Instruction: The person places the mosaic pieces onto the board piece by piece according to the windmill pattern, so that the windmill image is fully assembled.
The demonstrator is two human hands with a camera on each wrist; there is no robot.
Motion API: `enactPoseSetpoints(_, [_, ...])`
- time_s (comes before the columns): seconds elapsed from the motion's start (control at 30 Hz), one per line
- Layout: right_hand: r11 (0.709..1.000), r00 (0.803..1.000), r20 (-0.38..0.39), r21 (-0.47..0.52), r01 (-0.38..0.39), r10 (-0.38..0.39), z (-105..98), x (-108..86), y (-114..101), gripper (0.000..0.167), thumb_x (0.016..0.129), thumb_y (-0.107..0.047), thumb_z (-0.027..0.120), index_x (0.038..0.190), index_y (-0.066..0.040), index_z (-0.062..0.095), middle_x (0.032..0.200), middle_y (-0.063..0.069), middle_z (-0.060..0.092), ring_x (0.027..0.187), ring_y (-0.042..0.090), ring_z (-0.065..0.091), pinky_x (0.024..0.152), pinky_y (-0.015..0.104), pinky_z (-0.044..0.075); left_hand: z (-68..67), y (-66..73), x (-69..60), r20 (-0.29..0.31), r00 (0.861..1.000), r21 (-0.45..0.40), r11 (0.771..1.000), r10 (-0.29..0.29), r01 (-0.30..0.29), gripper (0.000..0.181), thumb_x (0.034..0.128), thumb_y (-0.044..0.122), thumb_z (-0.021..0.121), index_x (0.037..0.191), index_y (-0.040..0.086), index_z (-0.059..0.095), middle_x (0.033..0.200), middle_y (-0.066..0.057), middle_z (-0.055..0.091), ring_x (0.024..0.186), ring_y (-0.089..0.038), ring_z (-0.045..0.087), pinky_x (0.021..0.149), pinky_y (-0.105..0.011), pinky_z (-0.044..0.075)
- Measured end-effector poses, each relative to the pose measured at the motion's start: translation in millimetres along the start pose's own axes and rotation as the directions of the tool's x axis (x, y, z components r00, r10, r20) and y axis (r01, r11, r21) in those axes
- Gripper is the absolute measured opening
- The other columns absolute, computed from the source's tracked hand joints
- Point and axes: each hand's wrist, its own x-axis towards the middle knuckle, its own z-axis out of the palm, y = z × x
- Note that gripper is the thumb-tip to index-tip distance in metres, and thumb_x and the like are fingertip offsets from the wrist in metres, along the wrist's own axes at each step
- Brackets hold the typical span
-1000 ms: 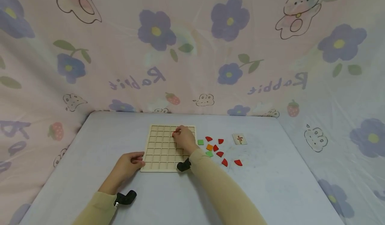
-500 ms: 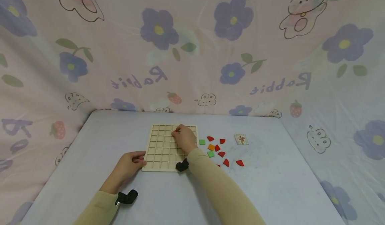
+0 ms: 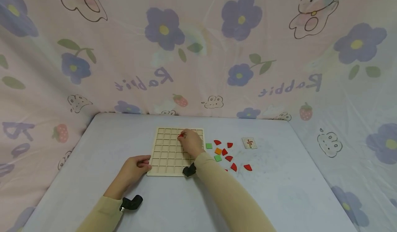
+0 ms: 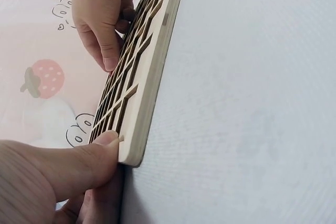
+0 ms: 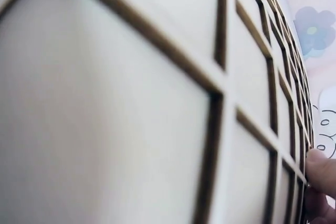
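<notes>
A pale wooden grid board (image 3: pixel 167 151) lies on the table, divided by thin ridges into square cells. At its left edge, my left hand (image 3: pixel 134 170) grips the board; the left wrist view has the thumb (image 4: pixel 86 163) on the rim by a corner. My right hand (image 3: pixel 191 142) is over the board's upper right part and pinches a red quarter-circle tile (image 3: pixel 180 136), mostly hidden by the fingers. The right wrist view is filled by the board's cells (image 5: pixel 105 103), with fingertips (image 5: pixel 320 169) at the right edge.
Right of the board lie several loose red quarter-circle tiles (image 3: pixel 247 167), an orange square tile (image 3: pixel 218 151) and two green square tiles (image 3: pixel 209 146). A small pattern card (image 3: pixel 249 143) lies farther right. Behind the white table (image 3: pixel 279 190) hangs a printed cloth (image 3: pixel 198 60).
The head view has shifted slightly. My right hand stays over the same part of the board, with a little more of the red tile showing than half a second ago. My left hand keeps its place.
</notes>
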Motion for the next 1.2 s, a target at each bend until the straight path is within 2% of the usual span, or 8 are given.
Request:
enactPoseSetpoints(0.2, [1.000, 1.000, 0.000, 0.022, -0.016, 0.016, -4, -1.3, 1, 0.030, 0.092, -0.033, 0.068, 0.117, -0.016, 0.067, 0.100, 0.000, 0.069, 0.078, 0.012, 0.060, 0.064, 0.030, 0.048, 1.0, 3.5, 0.5, 0.005, 1.000, 0.003, 1.000, 0.005, -0.005, 0.044, 0.0870, 0.008, 0.072, 0.129, 0.000, 0.060, 0.102, -0.006, 0.062, 0.088, -0.017, 0.057, 0.074, -0.030, 0.047])
enactPoseSetpoints(0.33, [0.995, 0.999, 0.046, 0.101, -0.022, 0.017, -10, -4.0, 3, 0.039, 0.092, -0.030, 0.068, 0.127, -0.015, 0.061, 0.095, -0.002, 0.067, 0.076, 0.011, 0.058, 0.067, 0.029, 0.048, -1.4, 3.6, 0.5, 0.012, 1.000, 0.007, 1.000, -0.001, 0.001, 0.045, 0.0868, 0.009, 0.073, 0.129, 0.000, 0.059, 0.102, -0.006, 0.062, 0.087, -0.017, 0.057, 0.073, -0.031, 0.047])
enactPoseSetpoints(0.43, [0.983, 0.997, 0.078, 0.183, -0.010, -0.005, -21, -8.7, 4, 0.046, 0.092, -0.030, 0.068, 0.133, -0.013, 0.056, 0.091, -0.002, 0.065, 0.074, 0.012, 0.058, 0.068, 0.030, 0.048, -4.3, 1.9, -0.3, 0.004, 1.000, 0.025, 1.000, 0.001, -0.001, 0.045, 0.0870, 0.010, 0.072, 0.129, 0.000, 0.059, 0.103, -0.006, 0.062, 0.088, -0.017, 0.057, 0.074, -0.031, 0.047])
enactPoseSetpoints(0.57, [0.968, 0.996, 0.084, 0.250, 0.009, -0.031, -43, -20.5, 11, 0.050, 0.092, -0.032, 0.068, 0.134, -0.009, 0.055, 0.091, 0.000, 0.062, 0.071, 0.016, 0.059, 0.065, 0.033, 0.048, -6.4, -0.5, -0.8, -0.003, 1.000, 0.037, 0.999, 0.012, -0.011, 0.045, 0.0873, 0.010, 0.072, 0.129, -0.001, 0.059, 0.103, -0.007, 0.062, 0.089, -0.017, 0.056, 0.074, -0.031, 0.046])
enactPoseSetpoints(0.73, [0.961, 0.995, 0.097, 0.276, -0.011, -0.016, -70, -40.6, 33, 0.051, 0.091, -0.035, 0.068, 0.134, -0.010, 0.055, 0.096, 0.000, 0.060, 0.078, 0.016, 0.059, 0.064, 0.033, 0.048, -4.6, -2.6, -0.5, 0.005, 1.000, 0.026, 1.000, 0.008, -0.008, 0.045, 0.0876, 0.009, 0.071, 0.129, -0.002, 0.058, 0.104, -0.008, 0.061, 0.089, -0.018, 0.055, 0.073, -0.030, 0.046])
enactPoseSetpoints(0.93, [0.974, 0.998, 0.066, 0.225, -0.012, -0.003, -96, -58.9, 61, 0.051, 0.088, -0.038, 0.071, 0.130, -0.012, 0.059, 0.095, -0.003, 0.062, 0.085, 0.016, 0.056, 0.071, 0.035, 0.047, -2.5, -4.6, -1.3, 0.004, 1.000, 0.008, 1.000, 0.013, -0.013, 0.045, 0.0876, 0.010, 0.071, 0.129, -0.002, 0.058, 0.107, -0.010, 0.061, 0.093, -0.020, 0.057, 0.076, -0.032, 0.047])
enactPoseSetpoints(1.2, [0.977, 0.995, 0.045, 0.190, -0.099, 0.092, -126, -86.3, 107, 0.047, 0.087, -0.039, 0.072, 0.128, -0.016, 0.061, 0.099, -0.004, 0.062, 0.084, 0.018, 0.057, 0.066, 0.033, 0.049, 0.3, -0.9, -4.4, 0.013, 0.999, 0.000, 0.999, 0.036, -0.036, 0.046, 0.0882, 0.011, 0.070, 0.130, -0.002, 0.057, 0.109, -0.010, 0.062, 0.097, -0.021, 0.058, 0.080, -0.036, 0.048])
